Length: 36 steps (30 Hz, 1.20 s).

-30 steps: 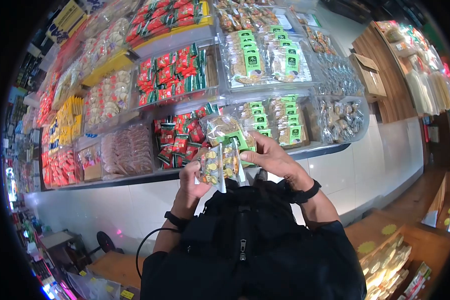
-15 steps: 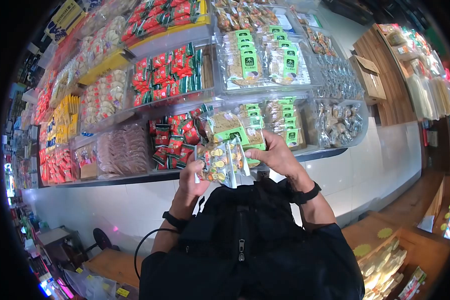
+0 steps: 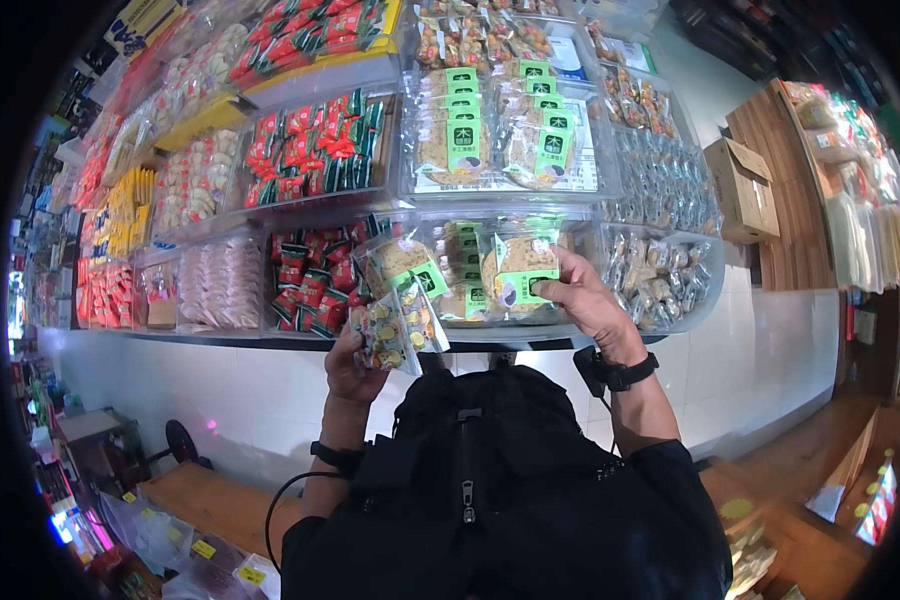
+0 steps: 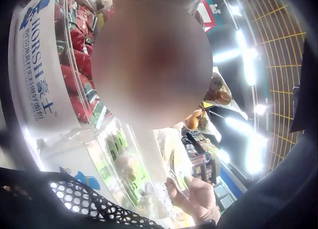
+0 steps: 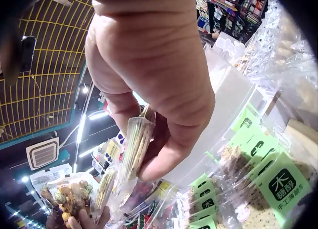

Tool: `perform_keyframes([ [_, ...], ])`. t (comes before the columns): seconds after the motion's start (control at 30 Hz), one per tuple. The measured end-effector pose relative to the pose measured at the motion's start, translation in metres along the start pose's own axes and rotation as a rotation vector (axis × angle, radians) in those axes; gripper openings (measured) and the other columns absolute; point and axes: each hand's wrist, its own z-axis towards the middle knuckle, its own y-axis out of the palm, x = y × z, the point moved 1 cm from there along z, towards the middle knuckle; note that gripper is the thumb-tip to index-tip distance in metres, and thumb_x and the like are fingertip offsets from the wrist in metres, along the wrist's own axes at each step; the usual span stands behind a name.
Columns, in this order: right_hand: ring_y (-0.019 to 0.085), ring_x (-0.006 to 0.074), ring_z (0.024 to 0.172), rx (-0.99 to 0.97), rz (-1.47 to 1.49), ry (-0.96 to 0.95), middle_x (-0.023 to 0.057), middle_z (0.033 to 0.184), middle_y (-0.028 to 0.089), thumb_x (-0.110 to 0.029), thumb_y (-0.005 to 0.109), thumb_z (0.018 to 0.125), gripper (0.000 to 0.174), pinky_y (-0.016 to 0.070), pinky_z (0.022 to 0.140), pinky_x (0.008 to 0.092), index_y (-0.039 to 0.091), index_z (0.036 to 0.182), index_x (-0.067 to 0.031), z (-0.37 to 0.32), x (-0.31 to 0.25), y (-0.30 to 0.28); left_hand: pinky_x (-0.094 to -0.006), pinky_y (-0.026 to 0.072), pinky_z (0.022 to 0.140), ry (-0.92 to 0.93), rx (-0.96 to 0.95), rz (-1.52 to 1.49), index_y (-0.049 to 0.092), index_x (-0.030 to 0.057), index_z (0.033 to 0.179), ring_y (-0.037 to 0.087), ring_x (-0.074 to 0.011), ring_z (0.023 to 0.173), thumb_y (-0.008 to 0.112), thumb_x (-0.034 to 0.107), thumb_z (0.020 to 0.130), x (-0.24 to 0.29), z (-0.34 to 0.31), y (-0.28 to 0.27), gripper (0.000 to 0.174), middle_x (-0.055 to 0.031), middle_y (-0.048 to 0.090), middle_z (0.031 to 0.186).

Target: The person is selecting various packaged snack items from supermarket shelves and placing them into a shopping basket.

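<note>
My left hand (image 3: 355, 368) grips a clear pack of small yellow and brown snacks (image 3: 385, 338), above the front edge of the display. Behind that pack a green-labelled cracker pack (image 3: 402, 262) fans out. Off to the right, my right hand (image 3: 595, 305) pinches another cracker pack (image 3: 525, 265) at its edge, thumb in front, over the front cracker bin. Seen edge-on in the right wrist view, this pack (image 5: 135, 144) sits between thumb and fingers. A blurred disc hides most of the left hand's side in the left wrist view, where the right hand (image 4: 196, 198) appears small.
Green-labelled cracker packs (image 3: 460, 135) stand in rows in the clear bin behind. Red and green packets (image 3: 315, 275) lie left of them, small silvery packets (image 3: 660, 280) to the right. A cardboard box (image 3: 740, 190) sits on a wooden counter at the right.
My right hand has moved right, away from the left hand, carrying a cracker pack over the front bin. My left hand keeps hold of the snack pack, now a little further left in view.
</note>
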Motion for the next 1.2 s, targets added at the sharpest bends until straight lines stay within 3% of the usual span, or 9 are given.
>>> perform_keyframes([
  [0.2,0.059,0.0128,0.103,-0.003,-0.277,0.006,0.0034,0.114,0.063,0.004,0.057,0.086,0.037,0.0451,0.093,0.0277,0.055,0.123,0.0008,0.012,0.001,-0.024,-0.0431,0.0453,0.100,0.096,0.110,0.008,0.047,0.0026,0.120,0.055,-0.0278,0.117,0.058,0.018,0.083,-0.010,-0.004,0.011,0.041,-0.0151,0.056,0.124],
  [0.3,0.062,0.0164,0.094,-0.031,-0.648,-0.033,0.0075,0.102,0.067,0.001,0.059,0.085,0.029,0.0478,0.085,0.0293,0.058,0.114,-0.0003,0.021,0.007,-0.025,-0.0425,0.0441,0.101,0.134,0.140,-0.037,0.048,0.0038,0.119,0.055,-0.0273,0.117,0.060,0.018,0.083,-0.010,-0.010,0.000,0.041,-0.0141,0.056,0.124],
  [0.43,0.060,0.0445,0.085,-0.119,-1.084,-0.118,0.0256,0.086,0.064,-0.005,0.065,0.075,0.027,0.0489,0.074,0.0462,0.059,0.101,-0.0009,0.034,0.014,0.005,-0.0427,0.0450,0.099,0.141,0.149,-0.048,0.048,0.0040,0.117,0.054,-0.0275,0.118,0.061,0.016,0.082,-0.008,-0.016,-0.006,0.040,-0.0142,0.055,0.125],
  [0.53,0.064,0.0375,0.080,-0.196,-1.276,0.000,0.0215,0.083,0.064,-0.003,0.065,0.077,0.025,0.0485,0.069,0.0437,0.060,0.102,-0.0023,0.054,0.042,0.024,-0.0427,0.0468,0.097,0.154,0.154,-0.055,0.048,0.0039,0.116,0.055,-0.0276,0.116,0.061,0.016,0.081,-0.004,-0.018,-0.001,0.040,-0.0147,0.055,0.123],
  [0.7,0.064,0.0395,0.085,-0.367,-1.562,0.124,0.0198,0.086,0.066,-0.011,0.067,0.076,0.032,0.0513,0.072,0.0471,0.058,0.105,-0.0033,0.076,0.067,0.047,-0.0435,0.0482,0.096,0.151,0.144,-0.059,0.046,0.0030,0.115,0.056,-0.0282,0.115,0.061,0.015,0.081,0.006,-0.020,-0.005,0.039,-0.0153,0.056,0.120],
  [0.83,0.063,0.0391,0.089,-0.320,-1.448,0.095,0.0213,0.092,0.066,-0.012,0.066,0.079,0.029,0.0503,0.075,0.0444,0.058,0.105,-0.0013,0.068,0.042,0.036,-0.0452,0.0480,0.097,0.131,0.135,-0.069,0.046,0.0015,0.119,0.057,-0.0293,0.115,0.059,0.014,0.081,0.010,-0.019,-0.012,0.041,-0.0167,0.056,0.120],
  [0.93,0.066,0.0337,0.087,-0.033,-1.169,-0.119,0.0201,0.091,0.067,-0.010,0.065,0.080,0.025,0.0503,0.075,0.0432,0.060,0.103,0.0000,0.067,0.030,0.008,-0.0455,0.0476,0.098,0.097,0.136,-0.068,0.044,0.0003,0.123,0.057,-0.0299,0.115,0.058,0.013,0.081,0.013,-0.017,-0.018,0.045,-0.0175,0.056,0.121],
  [1.03,0.065,0.0227,0.081,0.127,-0.918,-0.086,0.0120,0.089,0.068,-0.013,0.064,0.086,0.023,0.0501,0.071,0.0358,0.060,0.106,-0.0012,0.055,0.003,-0.003,-0.0446,0.0479,0.098,0.065,0.106,-0.061,0.043,-0.0007,0.127,0.057,-0.0302,0.115,0.058,0.013,0.081,0.014,-0.011,-0.012,0.050,-0.0180,0.056,0.123],
  [1.2,0.062,0.0121,0.085,0.015,-0.391,0.093,0.0037,0.094,0.064,-0.020,0.062,0.093,0.026,0.0497,0.073,0.0263,0.059,0.113,-0.0032,0.039,-0.002,0.012,-0.0440,0.0474,0.099,0.020,0.103,-0.042,0.042,-0.0023,0.130,0.057,-0.0305,0.116,0.057,0.013,0.079,0.004,0.001,-0.011,0.055,-0.0187,0.056,0.124],
])
